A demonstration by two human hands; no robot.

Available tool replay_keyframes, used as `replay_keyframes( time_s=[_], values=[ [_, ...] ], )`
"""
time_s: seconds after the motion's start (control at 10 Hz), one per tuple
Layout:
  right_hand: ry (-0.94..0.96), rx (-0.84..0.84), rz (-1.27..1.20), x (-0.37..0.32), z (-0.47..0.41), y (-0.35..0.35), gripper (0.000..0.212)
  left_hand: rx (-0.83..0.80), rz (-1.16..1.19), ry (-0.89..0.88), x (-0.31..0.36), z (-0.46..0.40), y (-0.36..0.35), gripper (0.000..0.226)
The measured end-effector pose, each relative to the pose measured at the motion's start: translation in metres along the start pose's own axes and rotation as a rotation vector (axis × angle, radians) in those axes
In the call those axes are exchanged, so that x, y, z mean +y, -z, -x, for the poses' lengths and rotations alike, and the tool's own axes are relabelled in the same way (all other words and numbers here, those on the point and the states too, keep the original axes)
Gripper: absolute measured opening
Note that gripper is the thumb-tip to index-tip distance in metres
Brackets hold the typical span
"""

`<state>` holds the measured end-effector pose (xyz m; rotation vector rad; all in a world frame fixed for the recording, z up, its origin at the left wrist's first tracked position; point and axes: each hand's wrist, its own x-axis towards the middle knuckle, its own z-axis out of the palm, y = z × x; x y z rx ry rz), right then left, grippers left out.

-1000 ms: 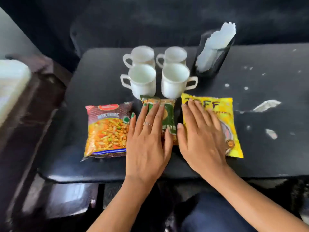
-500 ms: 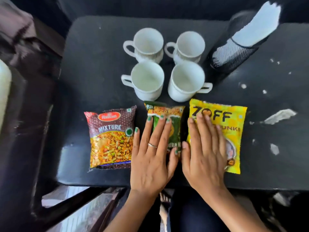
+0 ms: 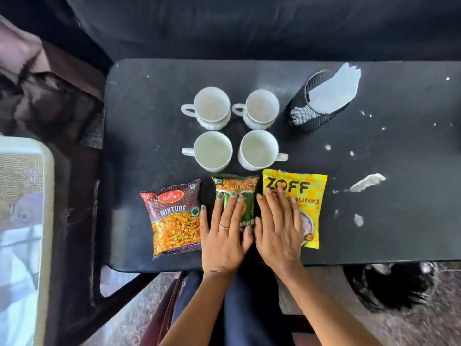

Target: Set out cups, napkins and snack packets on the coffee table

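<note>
The left hand [image 3: 224,236] lies flat, fingers straight and slightly spread, pressing on the green snack packet [image 3: 237,193]. The right hand [image 3: 279,231] lies just beside it, also flat with straight fingers, covering the left part of the yellow ZOFF packet [image 3: 304,198]. Both wrists cross the near edge of the dark surface [image 3: 139,136]. The brown Mixture packet [image 3: 174,218] lies just left of the left hand, its lower corner near that same edge. Beyond the packets stand four white cups [image 3: 212,151] in a two-by-two block, the nearer pair almost touching the packet tops. To their right a black mesh holder [image 3: 306,116] keeps the white napkins [image 3: 334,91] upright. The right stretch of the surface holds only white scraps [image 3: 366,182] and specks; the left strip beside the Mixture packet is bare up to the rounded edge.
</note>
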<state>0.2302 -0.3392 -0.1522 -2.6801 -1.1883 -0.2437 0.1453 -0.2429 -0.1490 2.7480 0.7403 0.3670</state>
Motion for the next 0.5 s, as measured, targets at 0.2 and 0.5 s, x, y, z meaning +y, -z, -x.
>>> replay_keyframes(
  time_s=[0.2, 0.5],
  values=[
    [-0.009, -0.065, 0.063, -0.002, -0.002, 0.004, 0.043, 0.009, -0.028, -0.023, 0.0, -0.001, -0.001, 0.048],
    [-0.083, -0.389, 0.166, -0.014, -0.018, 0.067, 0.059, -0.368, -0.197, 0.087, 0.029, -0.018, 0.068, 0.057]
  ],
)
